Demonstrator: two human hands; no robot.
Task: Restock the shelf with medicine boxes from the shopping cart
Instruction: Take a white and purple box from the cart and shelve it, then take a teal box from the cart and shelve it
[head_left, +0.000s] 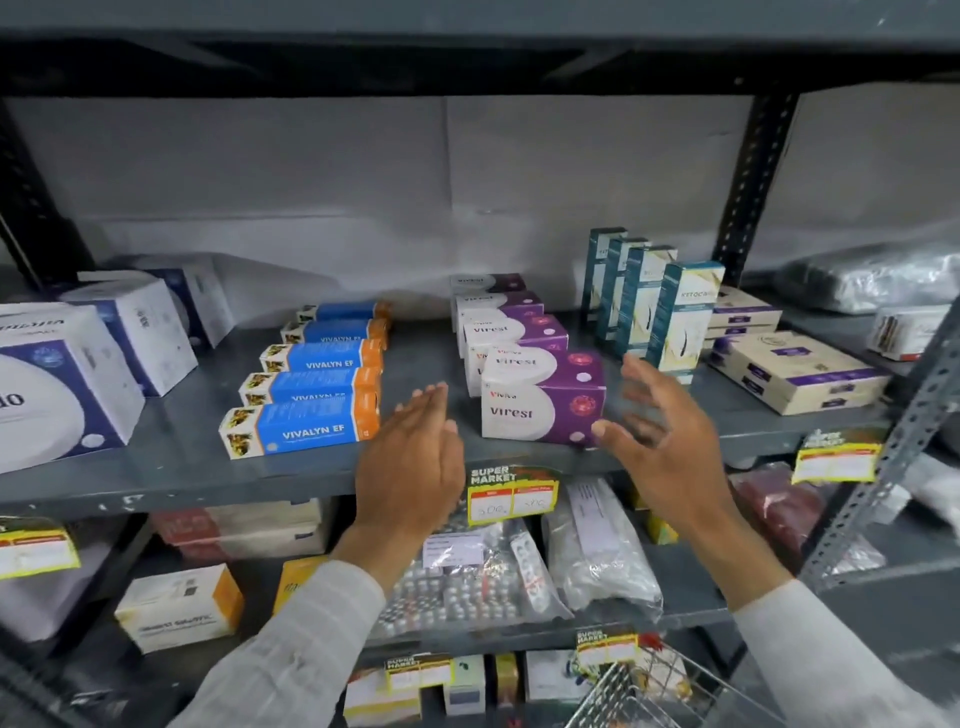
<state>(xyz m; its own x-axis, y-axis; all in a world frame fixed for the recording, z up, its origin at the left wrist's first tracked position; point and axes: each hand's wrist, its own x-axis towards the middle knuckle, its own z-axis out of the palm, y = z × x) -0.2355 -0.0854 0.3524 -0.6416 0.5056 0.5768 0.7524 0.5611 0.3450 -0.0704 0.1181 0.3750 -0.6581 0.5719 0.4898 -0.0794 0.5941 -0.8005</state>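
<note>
Grey metal shelf (171, 467), viewed from above its front edge. Far left end: large white-and-blue boxes (57, 384), running back toward the rear. Next, a row of five blue-and-orange Vivalyn EF boxes (306, 382) lying flat, front to back, the nearest close to the front edge. Left hand (410, 467) over the front edge, fingers straight and together, palm facing right, holding nothing. Just right of it, a front-to-back row of purple-and-white Virest boxes (524, 358); the front Virest box (543, 410) sits near the front edge between both hands. Right hand (660, 441) spread open, empty, thumb tip at that box's lower right corner; contact unclear. Behind it, upright teal boxes (644, 306); cream boxes (795, 371) toward the right end. Wire shopping cart (639, 691) low, bottom right.
</note>
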